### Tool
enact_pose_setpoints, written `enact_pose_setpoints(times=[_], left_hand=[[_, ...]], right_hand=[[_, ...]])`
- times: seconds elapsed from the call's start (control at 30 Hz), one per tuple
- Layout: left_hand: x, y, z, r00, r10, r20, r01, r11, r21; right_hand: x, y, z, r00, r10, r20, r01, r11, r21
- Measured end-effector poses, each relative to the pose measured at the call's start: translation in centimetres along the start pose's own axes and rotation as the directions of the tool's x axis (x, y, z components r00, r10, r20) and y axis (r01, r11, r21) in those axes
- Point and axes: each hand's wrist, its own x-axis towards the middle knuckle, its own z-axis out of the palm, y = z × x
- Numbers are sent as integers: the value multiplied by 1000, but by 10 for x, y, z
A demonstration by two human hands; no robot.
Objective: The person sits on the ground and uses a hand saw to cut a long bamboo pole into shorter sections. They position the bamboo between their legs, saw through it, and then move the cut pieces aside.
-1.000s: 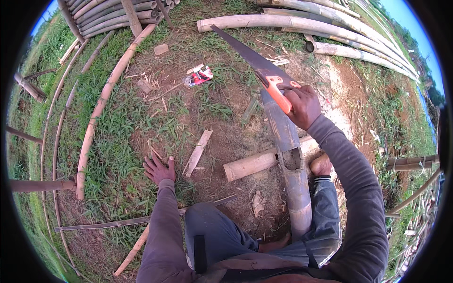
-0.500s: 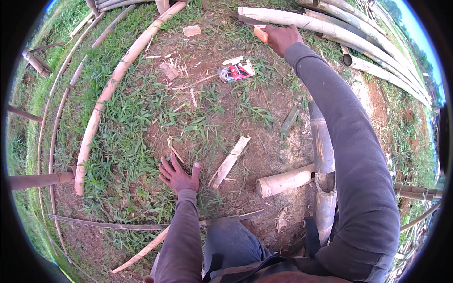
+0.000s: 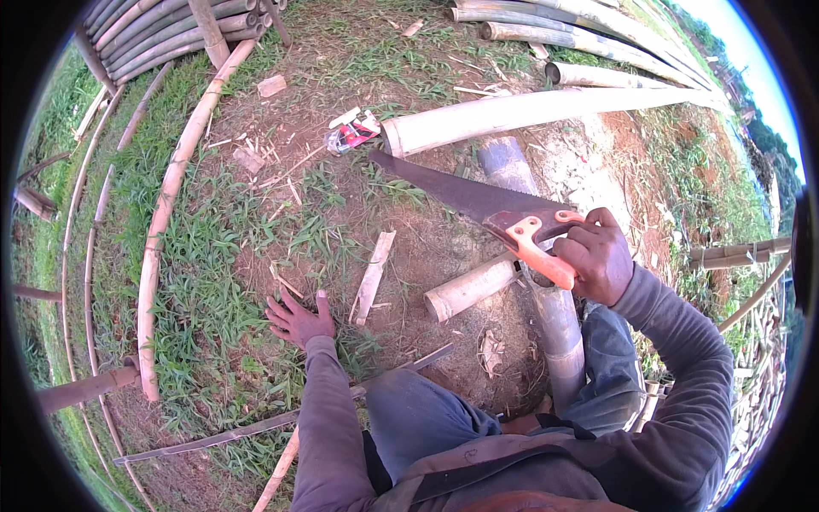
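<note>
My right hand [image 3: 600,256] is closed round the orange handle of a handsaw [image 3: 465,194]. The dark blade points up and left, its tip close to the cut end of a thick pale bamboo pole [image 3: 512,113]. That pole slants across toward the upper right. With fingers spread, my left hand [image 3: 299,320] rests on the grassy ground and holds nothing. Right of it lies a split piece of bamboo [image 3: 373,277]. Below the saw, a short bamboo length [image 3: 472,288] lies against a grey bamboo pole [image 3: 560,341] with a notch in it, beside my leg.
A red and clear plastic packet [image 3: 353,131] lies near the pale pole's end. Bamboo poles [image 3: 589,43] are stacked at the upper right, more on a rack [image 3: 171,34] at the upper left. A long pole [image 3: 175,192] runs along the left, and a thin strip [image 3: 213,439] crosses near my knees.
My right hand has brought the saw back from the far side toward my body. The pale pole now lies nearer, apart from the stack. My left hand stays spread on the ground.
</note>
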Motion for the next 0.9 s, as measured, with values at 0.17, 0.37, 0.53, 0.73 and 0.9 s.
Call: enact_pose_setpoints(times=[0.17, 0.37, 0.53, 0.73, 0.9], left_hand=[[8, -16, 21, 998, 22, -66, -19, 998, 59], [62, 41, -21, 981, -178, -78, 86, 758, -647], [65, 169, -47, 977, -70, 201, 204, 32, -979], [60, 309, -57, 787, 284, 548, 554, 67, -830], [197, 303, 43, 679, 601, 421, 281, 317, -906]], right_hand=[[-80, -45, 34, 995, 87, 44, -91, 993, 82], [-93, -63, 80, 931, 293, -217, -226, 931, 288], [-67, -69, 63, 864, 307, -399, -64, 853, 519], [-138, -36, 23, 670, 572, -473, -279, 785, 553], [-239, -9, 36, 223, 921, -321, -766, 369, 527]])
